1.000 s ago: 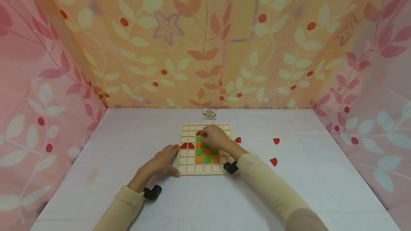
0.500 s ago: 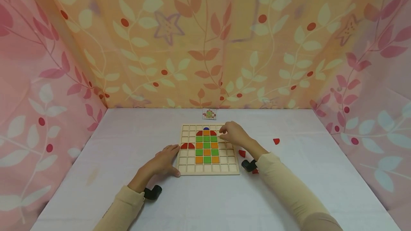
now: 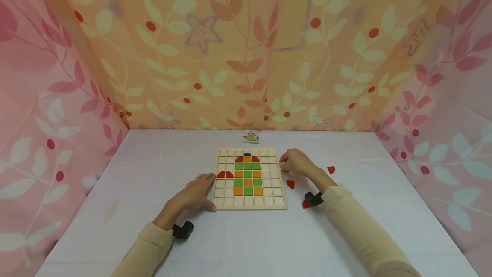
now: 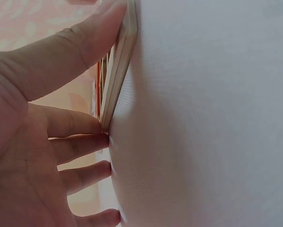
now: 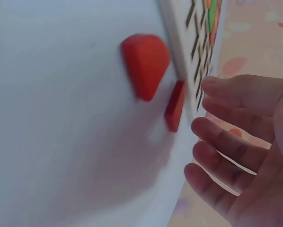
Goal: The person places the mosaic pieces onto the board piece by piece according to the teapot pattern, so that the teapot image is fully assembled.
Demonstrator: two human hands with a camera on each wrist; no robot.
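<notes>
In the head view, my left hand (image 3: 194, 192) rests at the left edge of a wooden grid board (image 3: 250, 205). The left wrist view shows its thumb and fingers stretched out, touching the board's side. My right hand (image 3: 299, 162) hovers just off the board's right edge, fingers loosely bent and nothing between them in the right wrist view. Under it, a red quarter-round block (image 5: 175, 106) is mostly hidden from the head camera. A second red quarter-round block (image 3: 290, 184) lies close by. Green squares (image 3: 248, 174), orange squares (image 3: 247, 182), red quarter-rounds (image 3: 220, 175) and a blue half-round (image 3: 247, 154) fill board cells.
Another loose red block (image 3: 331, 169) lies farther right on the white cloth. One more red block (image 3: 305, 204) is partly covered by the right wrist's black camera (image 3: 313, 199). A small pattern card (image 3: 251, 136) sits behind the board. Floral curtains (image 3: 246, 54) enclose the table.
My right hand has left the upper middle of the board and moved right, past its edge. A red quarter-round now shows beside the orange square in the upper row. My left hand stays put.
</notes>
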